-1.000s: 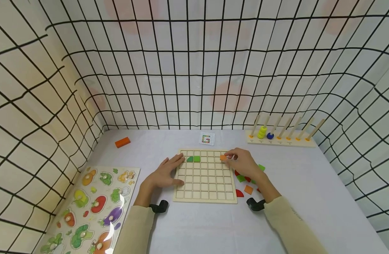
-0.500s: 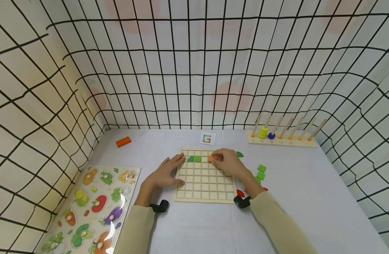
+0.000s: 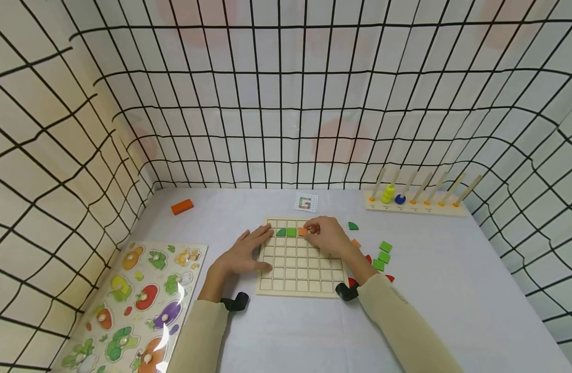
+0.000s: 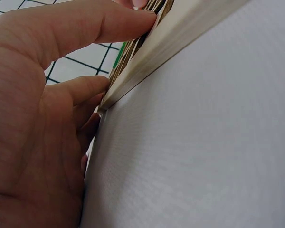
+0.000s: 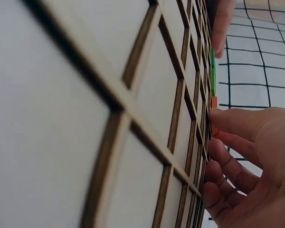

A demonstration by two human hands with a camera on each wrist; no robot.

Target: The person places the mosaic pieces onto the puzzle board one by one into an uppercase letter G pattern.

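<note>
A wooden grid board [image 3: 299, 274] lies on the table between the two hands. My left hand [image 3: 241, 255] rests along its left side, thumb and fingers spread with the fingertips at the rim; the left wrist view shows the thumb [image 4: 128, 21] over the edge. With thumb and forefinger my right hand [image 3: 329, 237] pinches an orange square tile [image 3: 302, 231] at the board's second row. Left of that tile sit a green square tile [image 3: 291, 232] and a dark green quarter-circle tile [image 3: 281, 232]. From the right wrist view, the orange tile [image 5: 214, 101] stands beside the green one.
Loose green square tiles [image 3: 384, 256], red pieces and another orange tile [image 3: 356, 243] lie right of the board, with a green quarter-circle [image 3: 353, 226] behind. A pattern card [image 3: 306, 202], an orange block [image 3: 182, 206], a peg stand [image 3: 416, 207] and a vegetable puzzle [image 3: 146, 280] surround it.
My right hand has moved left across the board with the orange tile, from the right edge to beside the green square. The left hand has stayed in place.
</note>
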